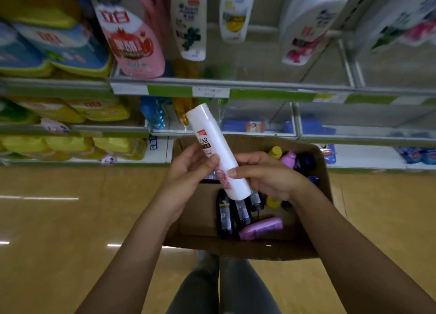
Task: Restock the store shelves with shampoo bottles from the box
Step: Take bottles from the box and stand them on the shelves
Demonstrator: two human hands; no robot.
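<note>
Shampoo bottle point(218, 148) tilted, both hands gripping

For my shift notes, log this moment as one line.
step: bottle picked | left hand: holds white bottle | right hand: holds it too | box: bottles remain | shelf: gap

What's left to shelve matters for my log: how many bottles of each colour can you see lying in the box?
Black bottles: 3
Purple bottles: 2
Yellow bottles: 2
Dark blue bottles: 1
Total: 8 plainly visible; others are partly hidden.
</note>
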